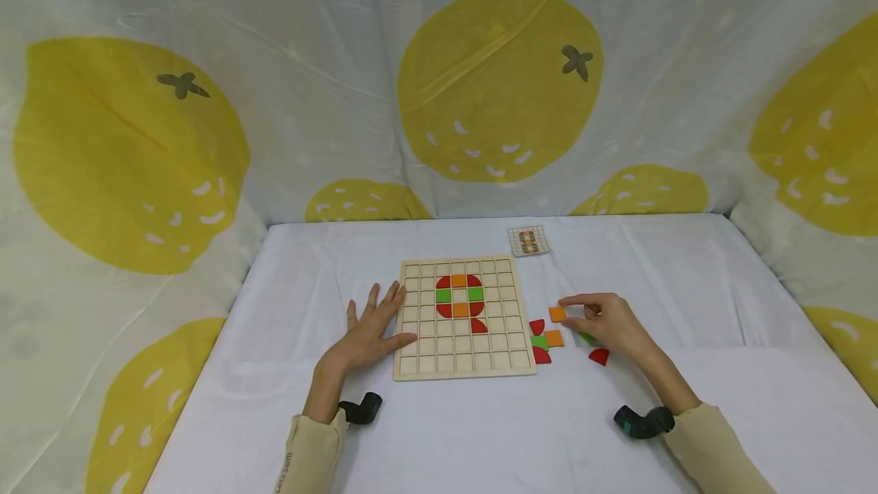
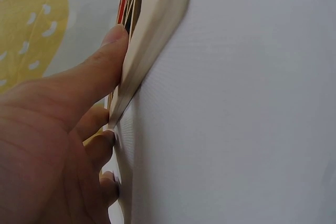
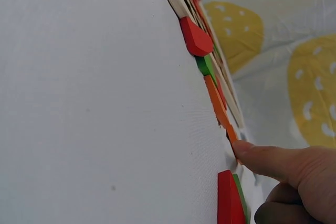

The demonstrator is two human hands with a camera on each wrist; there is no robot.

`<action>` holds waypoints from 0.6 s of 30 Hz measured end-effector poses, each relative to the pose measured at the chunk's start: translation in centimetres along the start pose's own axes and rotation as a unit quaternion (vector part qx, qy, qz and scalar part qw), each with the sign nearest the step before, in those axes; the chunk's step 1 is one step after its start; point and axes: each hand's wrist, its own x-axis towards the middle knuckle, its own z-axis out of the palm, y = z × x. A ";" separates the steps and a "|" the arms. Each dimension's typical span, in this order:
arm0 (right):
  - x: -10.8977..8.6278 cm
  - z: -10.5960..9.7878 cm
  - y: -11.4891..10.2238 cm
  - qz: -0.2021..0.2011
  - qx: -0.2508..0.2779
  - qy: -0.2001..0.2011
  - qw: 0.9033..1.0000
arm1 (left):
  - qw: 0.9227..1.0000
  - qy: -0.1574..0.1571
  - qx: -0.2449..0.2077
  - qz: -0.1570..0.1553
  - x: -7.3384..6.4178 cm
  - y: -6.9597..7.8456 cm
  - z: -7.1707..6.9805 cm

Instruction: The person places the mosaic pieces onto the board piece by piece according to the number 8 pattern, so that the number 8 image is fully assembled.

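A wooden grid board (image 1: 425,365) lies on the white cloth, with red, orange and green tiles forming a ring in its upper half. One red quarter-circle tile (image 1: 478,326) sits just below the ring. My left hand (image 1: 366,338) rests at the board's left edge with fingers spread and thumb on the rim; the thumb touches the board's side (image 2: 152,30) in the left wrist view. To the right of the board, my right hand (image 1: 610,320) pinches an orange square tile (image 1: 557,314) between thumb and index finger, close to the cloth.
Loose tiles lie beside the board's right edge: an orange square (image 1: 554,338), a green square (image 1: 539,342) and red pieces (image 1: 541,355). Another red tile (image 1: 599,357) and a partly hidden green tile (image 1: 587,338) lie below the right hand. A small pattern card (image 1: 538,250) lies behind the board.
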 end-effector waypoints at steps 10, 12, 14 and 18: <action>0.4 0.9 -1.1 -0.007 0.010 0.002 1.000 | 1.000 0.002 0.000 -0.001 0.0 -0.2 0.0; 0.6 1.3 -1.8 -0.007 0.021 -0.001 1.000 | 1.000 0.001 0.001 -0.001 0.0 -0.2 0.0; 0.8 1.8 -2.6 -0.011 0.033 -0.006 0.999 | 1.000 0.001 0.000 -0.001 0.0 -0.1 0.0; 1.2 3.1 -4.5 -0.023 0.055 -0.013 0.998 | 1.000 0.000 0.001 0.000 -0.1 0.0 -0.1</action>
